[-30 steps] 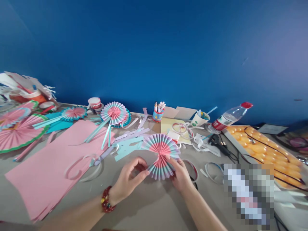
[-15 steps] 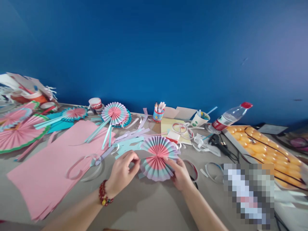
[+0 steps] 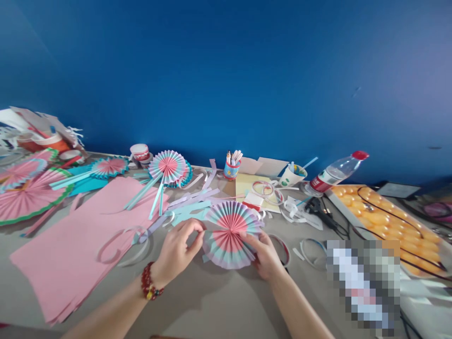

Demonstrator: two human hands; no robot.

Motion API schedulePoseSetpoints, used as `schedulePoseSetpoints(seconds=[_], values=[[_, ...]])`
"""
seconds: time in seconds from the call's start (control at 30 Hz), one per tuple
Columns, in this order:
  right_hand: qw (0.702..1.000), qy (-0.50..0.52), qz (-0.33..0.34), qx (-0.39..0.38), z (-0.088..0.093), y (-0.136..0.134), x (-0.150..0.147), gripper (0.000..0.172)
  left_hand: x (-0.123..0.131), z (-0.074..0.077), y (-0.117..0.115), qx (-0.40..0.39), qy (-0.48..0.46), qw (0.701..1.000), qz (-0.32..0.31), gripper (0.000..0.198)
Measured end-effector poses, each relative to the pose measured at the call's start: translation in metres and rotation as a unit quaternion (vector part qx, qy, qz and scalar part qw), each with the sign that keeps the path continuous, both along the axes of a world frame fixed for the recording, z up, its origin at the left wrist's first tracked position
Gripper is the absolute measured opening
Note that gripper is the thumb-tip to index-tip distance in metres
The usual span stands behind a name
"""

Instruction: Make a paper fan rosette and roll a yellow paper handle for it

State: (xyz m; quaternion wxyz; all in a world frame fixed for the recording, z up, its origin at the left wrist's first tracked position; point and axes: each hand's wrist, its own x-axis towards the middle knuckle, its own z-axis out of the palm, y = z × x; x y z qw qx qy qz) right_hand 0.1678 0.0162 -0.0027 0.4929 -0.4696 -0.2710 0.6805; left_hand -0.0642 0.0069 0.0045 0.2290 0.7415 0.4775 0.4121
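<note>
Nearer to you than the pen cup, you have the paper fan up over the counter. Your right hand grips its right side, with the thumb near the middle. Your left hand is curled by its left edge, finger and thumb tips close together. I can't tell if they pinch the paper.

The folds look done, and the paper is spread almost into a full circle. On the left side the two ends look close, but I can't tell if they are stuck together. No sticks show on it yet. Left of the pen cup, the other fan has blue sticks, so that one looks further along.

Your best room to move seems to be toward you from the pen cup, where grey counter shows between your arms. Behind the pen cup, the wall stops you. To its left, paper strips and pink paper lie about. To its right, a paper loop and a bottle could get bumped.
</note>
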Motion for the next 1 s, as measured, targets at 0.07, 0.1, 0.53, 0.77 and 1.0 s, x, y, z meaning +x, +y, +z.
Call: schedulePoseSetpoints(seconds=[0.07, 0.1, 0.53, 0.77, 1.0], values=[[1.000, 0.005, -0.004, -0.003, 0.000, 0.000, 0.001, 0.043, 0.001, 0.001, -0.001, -0.037, -0.022, 0.999, 0.005, 0.006], [1.000, 0.007, -0.004, -0.003, 0.000, 0.001, 0.002, 0.042, 0.002, 0.002, -0.002, -0.054, -0.035, 0.998, 0.005, 0.005], [0.999, -0.015, 0.028, 0.019, 0.002, -0.002, 0.003, 0.039, 0.001, 0.014, -0.004, 0.140, 0.134, 0.980, -0.046, 0.025], [0.998, -0.017, 0.043, 0.036, 0.003, -0.003, 0.003, 0.042, 0.001, 0.018, -0.001, 0.199, 0.219, 0.955, -0.028, 0.034], [0.997, -0.024, 0.059, 0.046, 0.005, -0.003, 0.005, 0.036, 0.003, 0.019, 0.002, 0.227, 0.221, 0.948, -0.024, 0.028]])
